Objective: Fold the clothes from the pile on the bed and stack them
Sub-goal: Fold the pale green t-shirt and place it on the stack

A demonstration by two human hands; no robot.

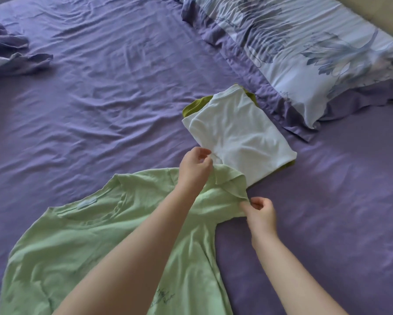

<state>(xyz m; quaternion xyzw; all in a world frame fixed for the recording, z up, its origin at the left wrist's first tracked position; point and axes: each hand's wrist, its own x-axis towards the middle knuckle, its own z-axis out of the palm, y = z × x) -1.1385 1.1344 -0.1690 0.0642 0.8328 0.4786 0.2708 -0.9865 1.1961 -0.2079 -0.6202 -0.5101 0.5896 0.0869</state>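
Observation:
A light green T-shirt [81, 242] lies spread flat on the purple bed sheet [104, 105], neckline toward the left. My left hand [194, 169] pinches the top edge of its right sleeve. My right hand [260, 212] pinches the sleeve's lower corner, and the sleeve edge is curled up between both hands. Just beyond the sleeve sits a stack: a folded white shirt [238, 133] on top of a folded olive-green garment [194, 106], of which only the edges show.
A floral blue-and-white pillow [316, 48] lies at the upper right, close behind the stack. A crumpled purple garment [11, 55] sits at the far left edge. Wrinkled sheet spans the middle and the right side.

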